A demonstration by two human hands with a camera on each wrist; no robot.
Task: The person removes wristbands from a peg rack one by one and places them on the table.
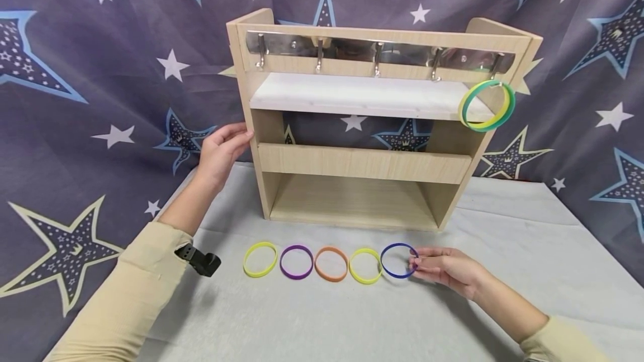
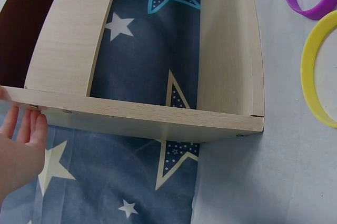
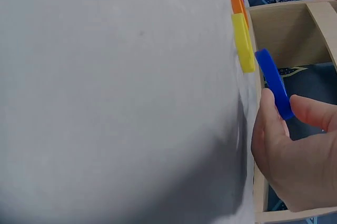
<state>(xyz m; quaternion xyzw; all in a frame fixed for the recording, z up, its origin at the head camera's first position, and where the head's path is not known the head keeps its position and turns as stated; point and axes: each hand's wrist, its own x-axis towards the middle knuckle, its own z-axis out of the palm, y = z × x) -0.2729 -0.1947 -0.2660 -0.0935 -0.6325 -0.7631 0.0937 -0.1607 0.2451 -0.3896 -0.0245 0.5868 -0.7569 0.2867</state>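
Observation:
My right hand [image 1: 448,270] pinches a blue wristband [image 1: 399,277] between thumb and fingers at the right end of a row on the table; the right wrist view shows the blue band [image 3: 274,83] tilted in the grip. Left of it lie a yellow band [image 1: 365,282], an orange band [image 1: 331,279], a purple band [image 1: 297,277] and another yellow band [image 1: 260,275]. My left hand [image 1: 223,152] touches the left side panel of a wooden shelf unit [image 1: 364,162] with its fingertips. A green and a yellow band [image 1: 509,108] hang together from the rightmost hook [image 1: 496,65].
A metal rail [image 1: 352,52] with several hooks runs along the shelf's top front. The unit stands on a table with a pale cloth [image 1: 312,323]. Behind it hangs a dark curtain [image 1: 126,32] with stars. A black strap [image 1: 199,260] is on the left sleeve.

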